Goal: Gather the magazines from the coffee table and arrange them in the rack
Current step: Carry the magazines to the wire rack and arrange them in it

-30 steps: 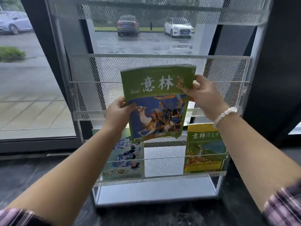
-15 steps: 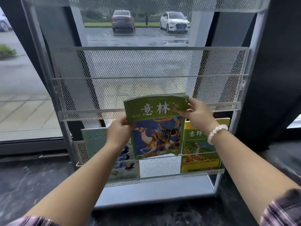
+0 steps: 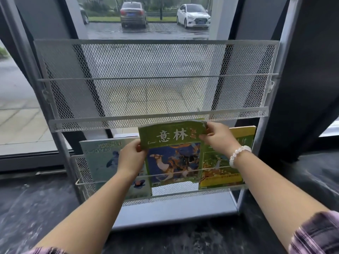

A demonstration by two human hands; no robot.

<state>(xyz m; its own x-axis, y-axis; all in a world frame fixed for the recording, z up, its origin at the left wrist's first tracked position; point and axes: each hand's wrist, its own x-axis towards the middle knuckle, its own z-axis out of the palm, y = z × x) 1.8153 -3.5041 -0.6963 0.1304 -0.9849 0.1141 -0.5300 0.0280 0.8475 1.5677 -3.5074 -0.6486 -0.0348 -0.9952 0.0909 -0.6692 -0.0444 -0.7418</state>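
Hands: your left hand (image 3: 131,158) is pinching the left edge of the green magazine (image 3: 173,153) just under its title band, thumb on the cover. Your right hand (image 3: 217,137) is pinching the top right corner.

Where it is: the magazine sits in the middle of the lower shelf (image 3: 176,194) of the rack (image 3: 152,79), behind the thin front wire (image 3: 165,174). Its bottom edge looks not quite down on the ledge yet, so I'd call it mid-drop.

Neighbours: teal magazine (image 3: 102,158) just to the left, partly behind your left hand; yellow magazine (image 3: 220,173) just to the right, overlapped a bit by the green one.

Handling: looks light and floppy to me. The top edge is already curling forward and that top right corner is crumpled, so go easy there. Glossy cover, probably slips a little. You'd do better holding both side edges near the top than one corner.

Orientation: long axis runs up and down, title at the top, cover facing you, leaning back slightly against the mesh.

Upper shelf (image 3: 157,121): nothing on it that I can see.
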